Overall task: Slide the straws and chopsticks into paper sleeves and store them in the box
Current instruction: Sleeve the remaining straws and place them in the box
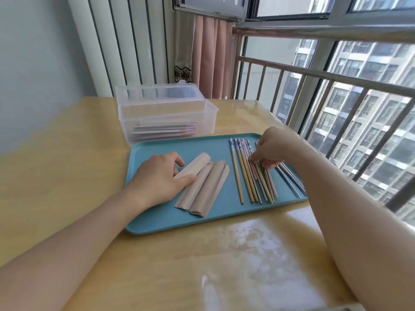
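While the left hand (157,176) holds one, brown paper sleeves (202,187) lie creased.

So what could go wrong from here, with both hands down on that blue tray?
The right hand is picking among tightly packed chopsticks and straws; it could lift a mismatched pair or knock neighbours askew. The metal straws lie close to the tray's right edge and might roll off. The left hand holds one paper sleeve lying against the others, so pulling it may drag those along.
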